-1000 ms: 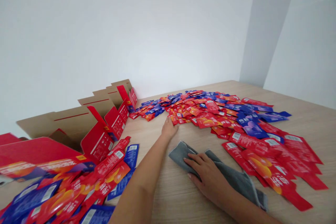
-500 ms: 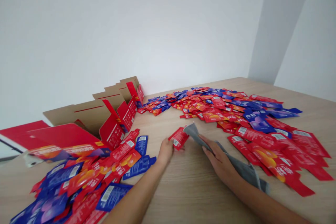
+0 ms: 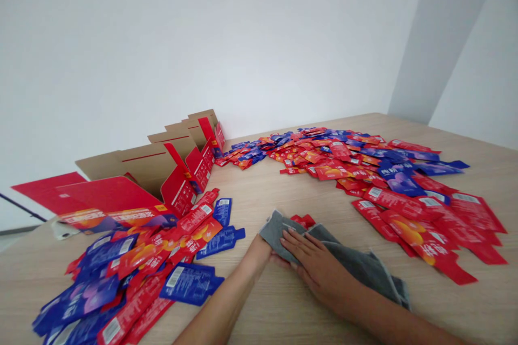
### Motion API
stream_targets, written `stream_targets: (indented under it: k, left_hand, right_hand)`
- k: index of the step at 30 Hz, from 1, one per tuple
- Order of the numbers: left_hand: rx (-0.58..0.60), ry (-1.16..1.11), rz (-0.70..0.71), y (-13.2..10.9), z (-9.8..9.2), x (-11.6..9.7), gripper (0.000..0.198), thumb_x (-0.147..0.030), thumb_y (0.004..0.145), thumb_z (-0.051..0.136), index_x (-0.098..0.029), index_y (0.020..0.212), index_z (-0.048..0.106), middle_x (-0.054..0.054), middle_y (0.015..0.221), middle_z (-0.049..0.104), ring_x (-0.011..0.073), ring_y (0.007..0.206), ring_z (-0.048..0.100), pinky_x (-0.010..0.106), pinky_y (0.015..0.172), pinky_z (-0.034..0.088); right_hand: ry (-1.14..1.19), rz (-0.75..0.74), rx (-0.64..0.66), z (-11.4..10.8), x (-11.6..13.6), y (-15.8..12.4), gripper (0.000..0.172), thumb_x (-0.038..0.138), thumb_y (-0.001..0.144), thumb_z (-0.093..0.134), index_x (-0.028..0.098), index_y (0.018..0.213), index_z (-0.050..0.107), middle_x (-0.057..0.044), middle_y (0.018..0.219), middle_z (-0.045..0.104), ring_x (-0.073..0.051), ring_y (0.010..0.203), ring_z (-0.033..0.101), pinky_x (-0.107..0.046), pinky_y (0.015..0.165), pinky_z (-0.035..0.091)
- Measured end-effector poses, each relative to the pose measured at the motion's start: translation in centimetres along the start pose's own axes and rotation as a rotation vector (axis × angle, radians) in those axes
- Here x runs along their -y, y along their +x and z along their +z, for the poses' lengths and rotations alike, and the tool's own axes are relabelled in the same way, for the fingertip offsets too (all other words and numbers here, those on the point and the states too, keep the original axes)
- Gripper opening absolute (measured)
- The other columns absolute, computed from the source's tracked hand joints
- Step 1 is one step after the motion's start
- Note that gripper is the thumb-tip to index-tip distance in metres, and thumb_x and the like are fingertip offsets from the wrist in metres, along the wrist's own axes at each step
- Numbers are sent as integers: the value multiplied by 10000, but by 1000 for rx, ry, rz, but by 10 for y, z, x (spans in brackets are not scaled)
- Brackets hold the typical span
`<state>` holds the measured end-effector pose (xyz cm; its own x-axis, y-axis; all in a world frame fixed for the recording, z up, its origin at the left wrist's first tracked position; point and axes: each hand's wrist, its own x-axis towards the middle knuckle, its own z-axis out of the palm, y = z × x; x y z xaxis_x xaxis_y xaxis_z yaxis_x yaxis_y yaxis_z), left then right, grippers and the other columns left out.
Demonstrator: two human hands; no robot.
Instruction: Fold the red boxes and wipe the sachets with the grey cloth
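Observation:
My right hand [image 3: 318, 267] lies flat, fingers stretched out, on a grey cloth [image 3: 364, 269] spread on the wooden table [image 3: 283, 307]. The cloth's left end covers a red pouch [image 3: 304, 220], of which only the far tip shows. My left hand [image 3: 259, 252] sits at that end of the cloth. Its fingers are tucked beneath the fabric, where the pouch lies.
A heap of red and blue pouches [image 3: 133, 269] lies at the near left, and a wide spread of them [image 3: 384, 183] covers the far right. Open red-and-brown cartons [image 3: 162, 167] line the white wall at the left. Bare tabletop runs between the heaps.
My left hand picked a red pouch from the far heap and drew it back. The cloth's end was lifted and now lies over the pouch, with my right hand flat on top.

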<state>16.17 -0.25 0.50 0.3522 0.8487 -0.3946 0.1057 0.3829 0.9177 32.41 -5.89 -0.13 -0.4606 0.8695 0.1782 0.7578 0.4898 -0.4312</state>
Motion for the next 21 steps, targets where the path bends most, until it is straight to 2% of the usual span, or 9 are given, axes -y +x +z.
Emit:
stream_targets:
  k: [3,5,7,9,11,13,17,19,21]
  left_hand:
    - [83,22,16,0,-2,0,421,-413,618,626,-119,918,602,65,650,676,233,621,655,371,628,527]
    - [57,141,89,-1,-8,-2,366,-405,714,535,-114,929,591,78,679,677,228,627,654,380,626,533]
    - [-44,405,323,-4,-15,-6,308,-338,815,424,-134,970,596,95,814,686,225,759,656,397,712,532]
    - [-139,747,648,-8,-22,-9,293,-247,854,380,-164,1004,617,112,1005,660,224,956,609,413,856,490]
    - [-163,1052,895,-12,-24,-9,295,-186,855,391,-182,1022,634,123,1121,614,231,1073,543,431,947,434]
    - [-130,1262,981,-15,-22,-5,296,-146,846,406,-170,1019,645,134,1086,619,244,1048,545,438,928,449]
    - [-74,1456,914,-15,-10,3,271,-105,815,428,-165,876,684,116,874,648,243,902,586,412,833,497]
    - [-73,1445,877,-17,-8,1,251,-116,803,448,-185,813,689,102,854,648,241,893,587,400,834,495]
    - [-61,1402,850,-19,-9,-3,243,-140,804,458,-212,835,688,82,852,648,233,877,586,384,817,497]
  right_hand:
    - [-18,102,-58,-3,-15,3,471,231,897,331,165,1355,418,-79,1424,368,-208,1315,316,-452,1069,280]
    - [-9,231,-157,-8,-39,6,458,260,897,328,125,1308,475,-120,1376,437,-237,1285,371,-474,1060,288]
    - [89,339,-259,-14,-64,8,459,310,907,308,111,1259,525,-137,1305,519,-253,1234,442,-469,1042,324]
    - [215,419,-394,-19,-77,7,474,348,921,274,130,1256,529,-127,1261,561,-252,1191,490,-451,1016,369]
    - [244,448,-559,-19,-74,5,483,359,928,259,148,1301,482,-121,1301,527,-250,1212,468,-453,1016,370]
    - [144,361,-621,-12,-56,2,478,335,924,280,153,1339,434,-119,1373,448,-250,1273,389,-476,1044,319]
    - [-82,-9,-276,13,-11,-3,461,263,906,358,167,1353,419,-103,1400,412,-232,1298,349,-460,1062,292]
    - [-127,-45,-172,19,-4,-4,468,262,905,378,145,1358,410,-120,1398,409,-231,1294,356,-438,1056,313]
    - [-141,7,-147,17,-10,-3,462,264,909,366,125,1346,426,-134,1397,406,-235,1293,356,-440,1051,327]
